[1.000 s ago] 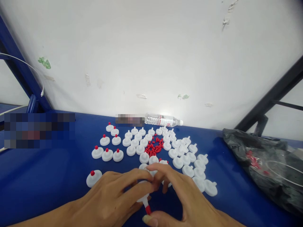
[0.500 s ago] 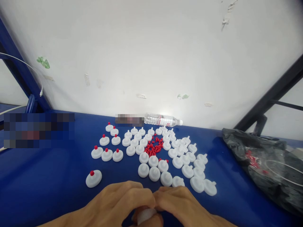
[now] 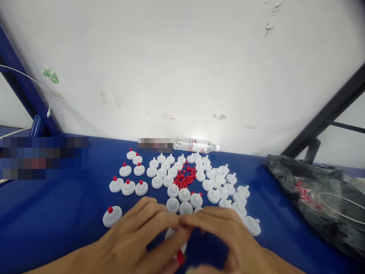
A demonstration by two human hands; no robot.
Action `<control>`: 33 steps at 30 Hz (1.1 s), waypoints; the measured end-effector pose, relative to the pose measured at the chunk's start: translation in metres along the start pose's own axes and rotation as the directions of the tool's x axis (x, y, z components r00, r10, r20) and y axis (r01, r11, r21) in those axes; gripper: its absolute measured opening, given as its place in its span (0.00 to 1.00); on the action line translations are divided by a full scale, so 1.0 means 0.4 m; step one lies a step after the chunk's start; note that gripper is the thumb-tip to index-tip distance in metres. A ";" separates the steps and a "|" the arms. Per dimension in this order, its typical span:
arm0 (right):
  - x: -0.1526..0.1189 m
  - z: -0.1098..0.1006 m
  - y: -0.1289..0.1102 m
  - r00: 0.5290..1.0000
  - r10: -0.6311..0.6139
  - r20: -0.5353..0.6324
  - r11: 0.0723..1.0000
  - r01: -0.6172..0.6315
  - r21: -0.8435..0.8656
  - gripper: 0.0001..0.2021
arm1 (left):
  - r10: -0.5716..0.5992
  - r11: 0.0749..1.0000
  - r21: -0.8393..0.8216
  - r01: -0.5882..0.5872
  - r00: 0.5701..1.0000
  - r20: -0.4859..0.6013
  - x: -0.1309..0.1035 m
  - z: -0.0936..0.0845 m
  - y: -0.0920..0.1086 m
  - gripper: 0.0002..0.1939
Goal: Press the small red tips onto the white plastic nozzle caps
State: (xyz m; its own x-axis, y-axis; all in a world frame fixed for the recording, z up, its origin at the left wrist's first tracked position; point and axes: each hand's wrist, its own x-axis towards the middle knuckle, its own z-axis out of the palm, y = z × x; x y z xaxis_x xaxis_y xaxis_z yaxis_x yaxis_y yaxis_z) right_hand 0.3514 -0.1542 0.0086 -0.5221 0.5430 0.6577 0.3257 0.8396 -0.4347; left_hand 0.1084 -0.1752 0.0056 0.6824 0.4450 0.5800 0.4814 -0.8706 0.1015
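Note:
At the near edge, a white round cap with a spout and a small red tip (image 3: 170, 233) is in the fingers of my left hand (image 3: 137, 232). Its red tip (image 3: 180, 257) points down toward me, and fingers cover much of the white body. My right hand (image 3: 228, 232) arches over from the other side, its index fingertip against the left fingers by the cap's rim. The right thumb is apart from that finger and blurred. Just beyond lie several white caps without tips (image 3: 186, 208) around a pile of small red tips (image 3: 182, 179).
Several white caps with red tips (image 3: 128, 187) stand on the left of the blue table (image 3: 57, 213). A clear plastic bottle (image 3: 196, 145) lies against the white wall (image 3: 182, 68). On the right is a black plastic bag (image 3: 285, 179) with red pieces in clear plastic.
Both hands have risen slightly and moved forward. The cap has turned between the fingers so its red tip now shows. My right thumb has come away from the fingers.

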 end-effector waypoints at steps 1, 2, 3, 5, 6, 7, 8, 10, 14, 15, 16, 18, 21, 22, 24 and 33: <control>0.009 -0.015 0.005 0.996 0.070 -0.049 0.996 -0.073 -0.057 0.20 | -0.069 0.997 0.022 0.070 0.996 -0.048 0.010 0.000 -0.009 0.24; 0.018 -0.032 0.013 0.993 0.096 -0.074 0.990 -0.103 -0.092 0.14 | -0.129 0.990 0.038 0.133 0.988 -0.090 0.020 0.001 -0.017 0.23; 0.029 -0.050 0.025 0.995 0.089 -0.051 0.988 -0.094 -0.122 0.10 | -0.188 0.979 0.055 0.195 0.975 -0.117 0.030 0.003 -0.023 0.21; 0.048 -0.084 0.058 0.996 0.024 -0.088 0.960 -0.048 -0.277 0.08 | -0.267 0.954 0.106 0.280 0.956 -0.125 0.042 0.006 -0.035 0.19; 0.055 -0.098 0.077 0.997 0.006 -0.073 0.933 -0.032 -0.359 0.08 | -0.290 0.942 0.140 0.303 0.951 -0.108 0.045 0.007 -0.042 0.19; 0.059 -0.107 0.096 1.000 0.022 -0.012 0.906 -0.025 -0.423 0.08 | -0.310 0.930 0.181 0.320 0.947 -0.084 0.045 0.008 -0.049 0.18; 0.061 -0.113 0.115 0.996 0.051 0.071 0.886 -0.013 -0.463 0.08 | -0.321 0.919 0.225 0.324 0.946 -0.052 0.043 0.008 -0.057 0.18; 0.057 -0.114 0.143 0.977 0.094 0.192 0.862 0.017 -0.506 0.08 | -0.326 0.902 0.304 0.306 0.945 0.019 0.034 0.010 -0.070 0.14; 0.039 -0.090 0.166 0.936 0.147 0.320 0.864 0.036 -0.502 0.05 | -0.325 0.873 0.409 0.265 0.942 0.084 0.016 0.021 -0.079 0.10; 0.036 -0.085 0.168 0.931 0.156 0.330 0.866 0.031 -0.499 0.06 | -0.324 0.865 0.425 0.267 0.944 0.067 0.014 0.025 -0.078 0.11; 0.034 -0.081 0.169 0.927 0.168 0.335 0.865 0.024 -0.501 0.05 | -0.317 0.861 0.431 0.269 0.947 0.043 0.014 0.028 -0.076 0.12; 0.033 -0.077 0.169 0.922 0.184 0.340 0.861 0.016 -0.509 0.05 | -0.289 0.870 0.416 0.265 0.957 -0.006 0.015 0.035 -0.069 0.13; 0.035 -0.077 0.170 0.918 0.186 0.351 0.855 0.025 -0.518 0.06 | -0.249 0.908 0.346 0.236 0.968 -0.007 0.017 0.045 -0.061 0.13; 0.036 -0.078 0.170 0.918 0.183 0.352 0.852 0.031 -0.523 0.07 | -0.241 0.919 0.323 0.225 0.970 0.009 0.016 0.049 -0.060 0.14; 0.037 -0.078 0.169 0.920 0.179 0.348 0.844 0.038 -0.535 0.07 | -0.236 0.933 0.292 0.213 0.970 0.049 0.012 0.058 -0.060 0.15; 0.040 -0.081 0.152 0.969 0.100 0.227 0.846 0.037 -0.531 0.08 | -0.211 0.961 0.204 0.187 0.972 0.102 0.013 0.066 -0.061 0.06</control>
State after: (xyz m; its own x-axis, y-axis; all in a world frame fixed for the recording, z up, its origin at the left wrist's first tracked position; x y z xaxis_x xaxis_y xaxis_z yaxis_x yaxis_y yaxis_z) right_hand 0.3885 -0.0940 0.0126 -0.6522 0.6069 0.4541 0.6749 0.7377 -0.0166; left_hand 0.1148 -0.1461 -0.0151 0.6179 0.6377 0.4599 0.7024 -0.7105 0.0414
